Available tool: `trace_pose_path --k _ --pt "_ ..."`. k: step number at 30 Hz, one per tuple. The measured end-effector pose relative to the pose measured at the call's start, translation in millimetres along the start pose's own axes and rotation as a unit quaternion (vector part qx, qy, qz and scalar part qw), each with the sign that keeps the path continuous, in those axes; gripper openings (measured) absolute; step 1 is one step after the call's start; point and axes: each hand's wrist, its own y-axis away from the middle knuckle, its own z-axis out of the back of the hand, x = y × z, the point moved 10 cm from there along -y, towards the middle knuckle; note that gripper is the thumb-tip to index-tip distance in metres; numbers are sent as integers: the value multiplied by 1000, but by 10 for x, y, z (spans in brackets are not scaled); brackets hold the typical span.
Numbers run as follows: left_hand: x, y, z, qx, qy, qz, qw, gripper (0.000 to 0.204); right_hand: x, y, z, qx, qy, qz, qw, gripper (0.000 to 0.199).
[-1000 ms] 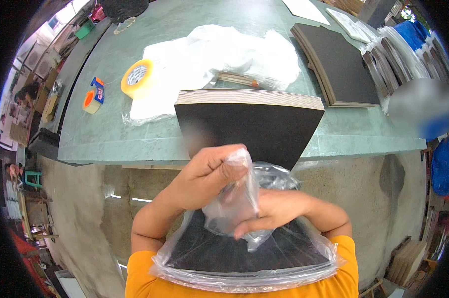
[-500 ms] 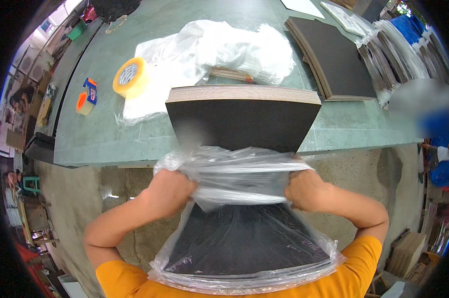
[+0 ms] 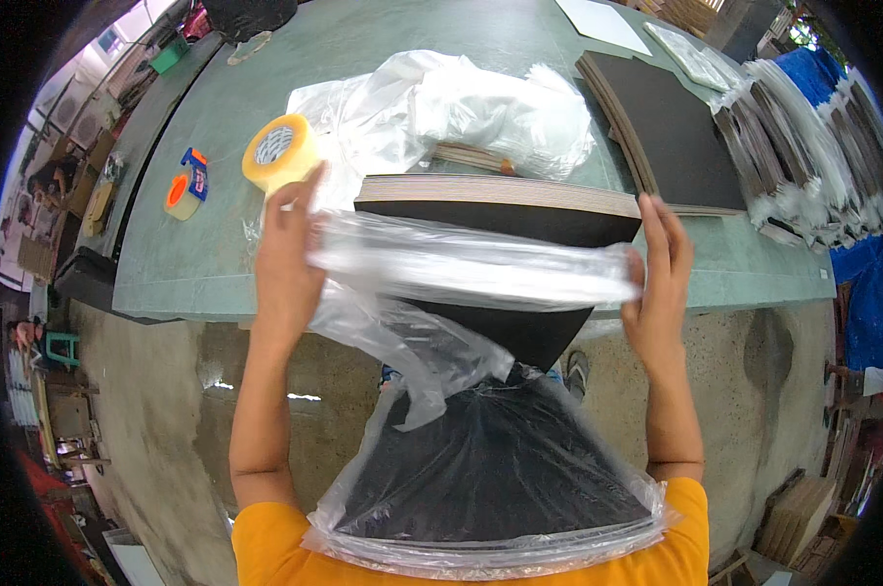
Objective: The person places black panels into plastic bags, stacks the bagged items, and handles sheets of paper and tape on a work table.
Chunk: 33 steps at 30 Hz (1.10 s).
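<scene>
My left hand [image 3: 290, 259] grips one end of a clear plastic bag [image 3: 480, 264], gathered in a blurred band across a thick stack of black boards [image 3: 519, 215]. At the band's other end my right hand [image 3: 656, 273] holds the plastic by the thumb, its fingers raised beside the stack's right corner. The stack stands upright at the table's near edge, its pale layered edge facing up. A loose flap of plastic hangs below the left hand. Closer to my orange shirt is a black surface under clear plastic [image 3: 490, 469]; whether it joins the stack I cannot tell.
On the green table [image 3: 197, 278] lie a large tape roll [image 3: 280, 151], a small tape dispenser [image 3: 187, 186] and crumpled plastic bags [image 3: 431, 103]. Black boards [image 3: 666, 127] lie at right, beside several plastic-wrapped stacks [image 3: 793, 146]. Boards [image 3: 802, 508] stand low on the right.
Both hands have moved up and outward from near the stack's lower part. The gathered plastic has risen across the stack and stretched wider, and a loose flap now hangs at left.
</scene>
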Motion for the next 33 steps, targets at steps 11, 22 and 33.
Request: trace_pose_path --k 11,22,33 --pt "-74 348 -53 171 466 -73 865 29 -691 556 -91 176 -590 -231 753 26" --pt "1239 2909 -2513 526 468 395 590 32 -1026 3528 -2116 470 -436 -568 516 23" --pt "-1135 1459 -79 621 588 -204 477 29 1024 1225 -79 548 -735 95 390 49"
